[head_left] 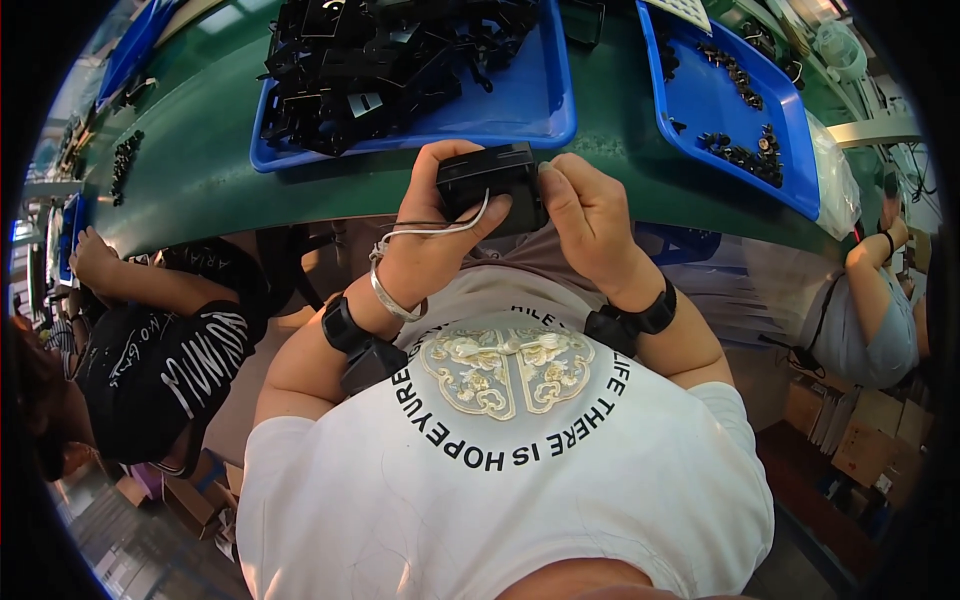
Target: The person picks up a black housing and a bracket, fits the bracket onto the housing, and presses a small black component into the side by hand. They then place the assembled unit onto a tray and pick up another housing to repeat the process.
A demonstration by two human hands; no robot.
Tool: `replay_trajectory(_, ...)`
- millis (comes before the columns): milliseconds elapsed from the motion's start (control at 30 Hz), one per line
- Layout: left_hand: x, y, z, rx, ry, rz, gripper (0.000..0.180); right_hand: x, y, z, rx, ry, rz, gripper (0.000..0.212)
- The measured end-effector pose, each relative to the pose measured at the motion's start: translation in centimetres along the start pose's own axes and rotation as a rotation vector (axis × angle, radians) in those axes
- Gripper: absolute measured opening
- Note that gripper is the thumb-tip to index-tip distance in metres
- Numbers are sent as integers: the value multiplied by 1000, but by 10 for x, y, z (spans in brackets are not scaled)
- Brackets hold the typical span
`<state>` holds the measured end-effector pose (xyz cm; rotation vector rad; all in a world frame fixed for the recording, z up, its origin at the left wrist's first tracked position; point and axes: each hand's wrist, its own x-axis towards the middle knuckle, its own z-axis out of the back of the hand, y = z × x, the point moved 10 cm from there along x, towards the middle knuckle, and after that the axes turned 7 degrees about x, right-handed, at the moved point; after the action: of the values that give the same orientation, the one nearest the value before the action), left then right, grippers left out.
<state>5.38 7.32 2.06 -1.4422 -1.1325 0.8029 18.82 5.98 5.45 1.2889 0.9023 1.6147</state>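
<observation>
black casing [489,172] sits clasped in our left hand [428,232] by the edge of the green table [620,115]; our right hand [592,220] curls at its right side, but we cannot tell whether it grips. beyond, a blue tray [535,95] bears black parts [360,80].

Head-worn fisheye, facing down, close above a white shirt [500,510]

A workshop it was, surely for assembly, a long green bench [205,150] swept across, a blue tray [540,110] was heaped with black parts [350,90], a second tray [700,105] held scattered small pieces [738,160], one worker [165,350] flanked the left, another worker [868,310] the right, cardboard boxes [868,440] below.
</observation>
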Motion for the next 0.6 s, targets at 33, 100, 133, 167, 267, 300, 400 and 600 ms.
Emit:
replay_trajectory(33,0,-2,-2,54,6,3,43,1,-2,-2,-42,31,4,32)
replay_trajectory(100,0,-6,-6,162,19,9,42,6,1,3,-86,-1,33,31)
replay_trajectory(133,2,-9,-5,164,23,8,42,9,3,6,-129,-27,61,31)
replay_trajectory(167,2,-1,-4,90,47,136,42,10,6,9,-173,-54,87,30)
replay_trajectory(267,-5,19,-8,-55,97,392,41,11,13,6,-209,-64,162,30)
replay_trajectory(300,-5,20,-9,-119,96,380,41,11,16,5,-228,-66,199,30)
replay_trajectory(400,-7,24,-10,-245,95,354,42,16,6,0,-199,-14,85,35)
replay_trajectory(600,-3,2,6,292,22,-41,40,6,-5,7,-46,154,-15,43)
